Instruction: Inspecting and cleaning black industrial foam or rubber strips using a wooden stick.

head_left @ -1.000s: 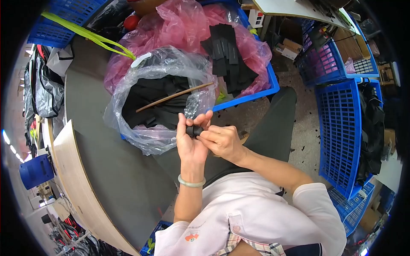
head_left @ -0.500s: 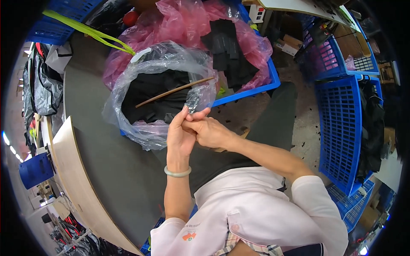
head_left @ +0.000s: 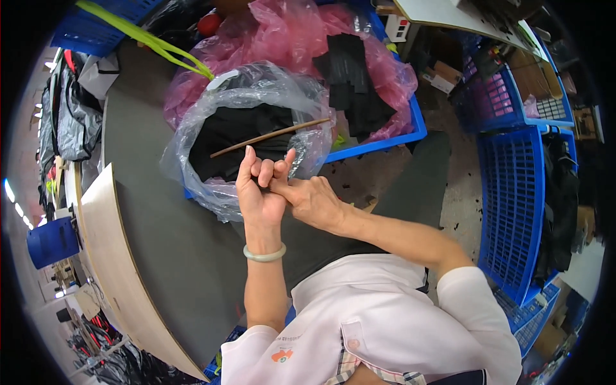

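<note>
My left hand is turned palm up, with its middle fingers curled in and its thumb and little finger raised. Against that palm presses my right hand, its fingers folded together. A small dark bit shows between the hands, too hidden to name. Just beyond them stands a clear plastic bag, its mouth spread wide around black fabric pieces. Across the bag's opening lies a thin brown stick, touched by neither hand.
Behind the bag, a blue crate holds pink plastic and black strips. Blue baskets stand at the right. A grey surface edged by a wooden board runs along the left. Yellow-green straps reach the bag's rim.
My left hand has shifted slightly left, its fingers now curled and spread more apart. My right hand stays against it. The whole view has shifted a little.
</note>
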Action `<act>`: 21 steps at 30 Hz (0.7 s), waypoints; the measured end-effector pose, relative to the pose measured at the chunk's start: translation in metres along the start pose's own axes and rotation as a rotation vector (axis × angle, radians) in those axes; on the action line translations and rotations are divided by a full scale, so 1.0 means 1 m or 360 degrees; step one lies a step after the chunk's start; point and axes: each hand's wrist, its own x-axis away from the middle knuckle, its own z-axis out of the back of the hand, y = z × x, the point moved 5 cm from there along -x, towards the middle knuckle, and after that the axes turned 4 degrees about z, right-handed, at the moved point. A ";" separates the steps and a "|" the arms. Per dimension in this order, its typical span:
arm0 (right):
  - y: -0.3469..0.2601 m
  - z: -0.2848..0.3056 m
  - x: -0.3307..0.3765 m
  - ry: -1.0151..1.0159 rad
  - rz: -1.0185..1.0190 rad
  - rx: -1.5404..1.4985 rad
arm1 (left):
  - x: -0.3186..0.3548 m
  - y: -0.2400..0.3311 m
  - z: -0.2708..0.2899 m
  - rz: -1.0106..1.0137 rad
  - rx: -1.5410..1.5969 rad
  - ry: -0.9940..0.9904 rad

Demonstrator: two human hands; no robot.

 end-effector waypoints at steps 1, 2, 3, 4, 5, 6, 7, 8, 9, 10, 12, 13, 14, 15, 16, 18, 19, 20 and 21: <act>-0.001 0.000 -0.002 0.0009 -0.0081 -0.0233 | -0.001 -0.001 0.000 0.0146 0.0112 0.0026; -0.008 0.001 -0.005 0.0008 -0.0064 -0.0251 | 0.000 0.004 0.002 0.0123 0.0104 0.0032; -0.012 0.001 -0.003 -0.0174 -0.0192 -0.0500 | 0.002 0.007 0.003 0.0062 0.0084 0.0020; -0.015 -0.001 0.000 -0.0358 -0.0321 -0.0747 | 0.003 0.010 0.004 0.0003 0.0064 0.0008; -0.016 0.006 0.005 -0.0362 -0.0319 -0.0749 | 0.003 0.008 0.006 0.0020 0.0085 0.0013; -0.018 0.011 0.010 -0.0412 -0.0263 -0.0557 | 0.002 0.008 0.011 0.0018 0.0087 0.0016; -0.019 0.012 0.013 -0.0461 -0.0207 -0.0364 | 0.000 0.005 0.018 0.0127 0.0082 0.0046; -0.016 0.012 0.014 -0.0459 -0.0218 -0.0361 | 0.000 -0.002 0.021 0.0248 0.0076 0.0072; -0.009 0.011 0.015 -0.0454 -0.0165 -0.0084 | 0.001 -0.010 0.018 0.0234 0.0088 0.0118; -0.004 0.008 0.017 -0.0449 -0.0112 0.0193 | -0.001 -0.016 0.023 0.0246 0.0087 0.0121; 0.001 -0.002 0.016 -0.0320 -0.0062 0.0297 | -0.003 -0.016 0.030 -0.0025 -0.0296 0.0061; 0.005 -0.007 0.011 -0.0288 -0.0043 0.0289 | -0.003 -0.030 0.031 -0.0005 -0.0369 0.0176; 0.002 -0.015 0.004 -0.0258 -0.0012 0.0266 | -0.002 -0.025 0.034 0.0003 -0.0380 0.0187; -0.002 -0.020 -0.002 -0.0225 0.0030 0.0232 | -0.004 -0.015 0.035 -0.0038 -0.0414 0.0113; -0.003 -0.025 -0.006 -0.0220 0.0023 0.0233 | -0.007 -0.003 0.037 -0.0081 -0.0447 0.0037; 0.002 -0.035 -0.013 -0.0306 0.0065 0.0214 | -0.012 0.002 0.034 0.0040 -0.0411 -0.0087; 0.004 -0.034 -0.010 -0.0281 0.0042 0.0175 | -0.013 0.000 0.041 0.0160 -0.0179 0.0175; 0.001 -0.031 -0.010 -0.0278 0.0054 0.0177 | -0.011 0.001 0.047 0.0272 0.0053 0.0439; -0.004 -0.028 -0.006 -0.0385 0.0001 0.0186 | -0.011 0.005 0.053 0.0258 0.0057 0.0442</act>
